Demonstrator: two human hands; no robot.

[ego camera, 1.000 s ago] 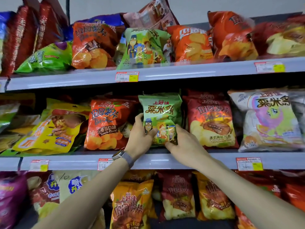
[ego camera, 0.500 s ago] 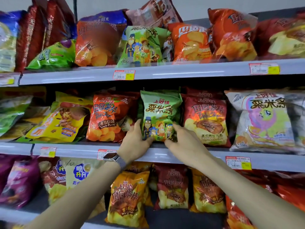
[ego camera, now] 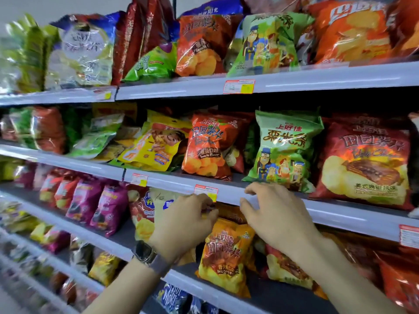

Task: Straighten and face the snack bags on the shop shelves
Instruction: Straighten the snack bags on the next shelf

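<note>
Shelves [ego camera: 340, 214] fill the wall in grey tiers, crammed with snack bags [ego camera: 204, 48]. On the middle tier a green bag [ego camera: 283, 150] stands upright, front out, with a red bag [ego camera: 362, 164] on its right and a tomato bag [ego camera: 208, 146] on its left. Further left a yellow bag [ego camera: 154, 148] lies slumped and tilted, plainly wanting attention.

One tier down, an orange bag [ego camera: 226, 252] seems to lean a little, and I take that to be the bag being dealt with. The left hand [ego camera: 183, 225] hovers at its top edge with fingers curled; whether they pinch the seal I cannot tell. The right hand [ego camera: 274, 214] is loosely spread before the shelf lip, holding nothing.

To do it well, I would take the bag by both top corners, stand it square and draw it to the front edge, label outward. The lip above crowds the hands, and neighbours press close on either side, so a rough tug could topple them. A price tag [ego camera: 205, 191] sits just above the left knuckles, and a watch [ego camera: 149, 257] rides that wrist.
</note>
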